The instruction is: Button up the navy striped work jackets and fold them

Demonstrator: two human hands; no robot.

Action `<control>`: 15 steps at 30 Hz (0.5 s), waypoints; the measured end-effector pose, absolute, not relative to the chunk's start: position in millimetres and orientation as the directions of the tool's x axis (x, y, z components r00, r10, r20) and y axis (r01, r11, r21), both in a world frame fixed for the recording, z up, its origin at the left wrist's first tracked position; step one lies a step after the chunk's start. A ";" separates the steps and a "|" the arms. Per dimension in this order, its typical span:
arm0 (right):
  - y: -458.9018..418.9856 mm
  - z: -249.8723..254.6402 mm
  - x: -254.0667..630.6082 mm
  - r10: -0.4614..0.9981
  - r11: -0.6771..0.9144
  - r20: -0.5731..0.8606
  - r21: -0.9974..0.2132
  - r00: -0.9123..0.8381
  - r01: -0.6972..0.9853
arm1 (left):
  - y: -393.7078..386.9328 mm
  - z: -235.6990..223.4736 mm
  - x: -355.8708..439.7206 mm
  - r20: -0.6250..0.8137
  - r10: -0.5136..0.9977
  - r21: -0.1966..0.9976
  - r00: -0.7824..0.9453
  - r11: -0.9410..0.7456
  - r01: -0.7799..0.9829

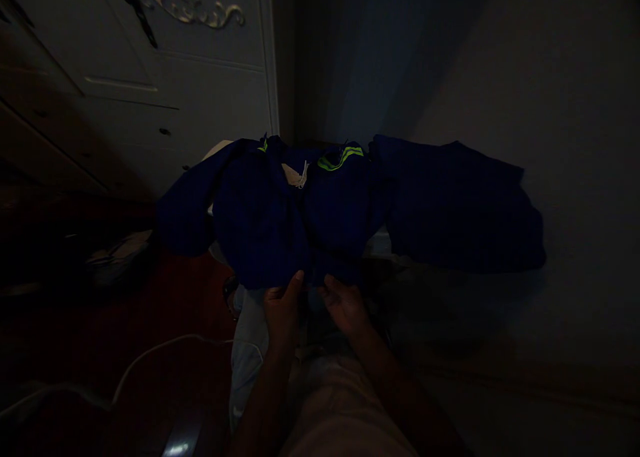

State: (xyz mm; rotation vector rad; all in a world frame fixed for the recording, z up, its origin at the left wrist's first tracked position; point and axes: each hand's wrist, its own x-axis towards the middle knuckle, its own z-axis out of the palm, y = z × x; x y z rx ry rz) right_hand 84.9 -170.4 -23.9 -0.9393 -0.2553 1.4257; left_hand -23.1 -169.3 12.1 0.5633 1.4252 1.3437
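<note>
A dark blue jacket (280,210) with neon green stripes near the collar and a white label lies spread out in front of me in dim light. Its sleeves stretch out left and right. My left hand (283,308) grips the near hem of the jacket, thumb on top. My right hand (345,305) pinches the same hem just beside it. Both forearms reach up from the bottom of the view.
A white cabinet (200,77) with gold scrollwork and small knobs stands at the upper left. A white cable (150,357) curls over the dark red floor at lower left. A pale wall (550,110) fills the right. Light fabric (247,357) lies under my arms.
</note>
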 end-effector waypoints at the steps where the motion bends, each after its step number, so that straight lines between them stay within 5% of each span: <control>1: -171.7 -19.7 83.7 0.896 -0.113 -0.387 -0.670 0.216 -0.734 | -169.1 9.5 -24.2 -0.361 0.873 0.917 -0.329 0.266 -0.298; 8: -172.5 -5.2 69.5 0.890 -0.028 -0.304 -0.781 0.341 -0.624 | -170.8 6.1 -17.3 -0.306 0.906 0.925 -0.292 0.210 -0.316; 15: -167.4 -9.2 63.8 0.874 0.052 -0.175 -0.893 0.452 -0.447 | -175.3 22.7 -18.6 -0.398 0.854 0.885 -0.335 0.262 -0.384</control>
